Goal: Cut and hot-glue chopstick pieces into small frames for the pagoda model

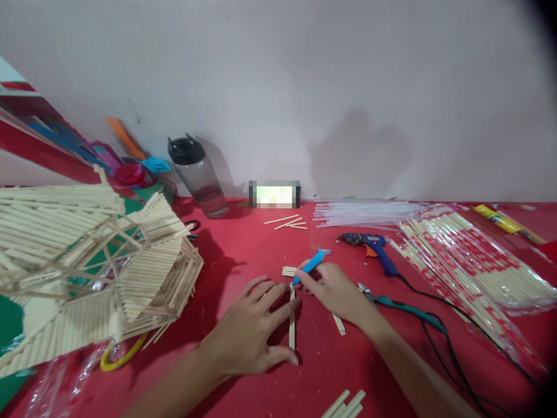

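Between my hands, pale wooden sticks [292, 328] lie lengthwise on the red table [243, 255]. My left hand [256, 328] rests flat beside them with fingers spread, its fingertips and thumb touching the sticks. A blue marker [311, 266] is pinched in my right hand [331, 290], its tip at the far end of the sticks. Just behind the tip lies a short bundle of cut sticks [289, 271]. More short sticks [338, 324] lie partly under my right hand.
A stick-built model [148, 261] fills the left side, near a bottle [198, 177]. To the right are a blue glue gun [369, 244], green-handled pliers [409, 310], clear glue sticks [365, 213] and bagged chopsticks [487, 255]. Loose sticks [343, 406] lie at the front edge.
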A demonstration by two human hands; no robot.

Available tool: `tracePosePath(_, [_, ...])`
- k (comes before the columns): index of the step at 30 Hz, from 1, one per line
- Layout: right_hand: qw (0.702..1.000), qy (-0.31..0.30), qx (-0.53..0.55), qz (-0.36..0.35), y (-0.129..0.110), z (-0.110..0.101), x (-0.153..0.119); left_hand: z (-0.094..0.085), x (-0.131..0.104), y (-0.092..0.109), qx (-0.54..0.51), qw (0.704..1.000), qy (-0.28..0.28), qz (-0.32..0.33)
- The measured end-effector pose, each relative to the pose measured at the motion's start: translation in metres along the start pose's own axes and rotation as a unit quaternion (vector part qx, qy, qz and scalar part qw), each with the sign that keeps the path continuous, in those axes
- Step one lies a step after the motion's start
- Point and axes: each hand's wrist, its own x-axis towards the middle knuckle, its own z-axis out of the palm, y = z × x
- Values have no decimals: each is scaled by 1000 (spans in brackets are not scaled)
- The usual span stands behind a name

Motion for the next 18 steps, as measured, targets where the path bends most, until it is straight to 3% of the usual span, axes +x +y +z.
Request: tracePosePath(18, [1000, 6, -24, -6, 2, -1, -1, 1, 0, 0, -3, 1000, -2, -4])
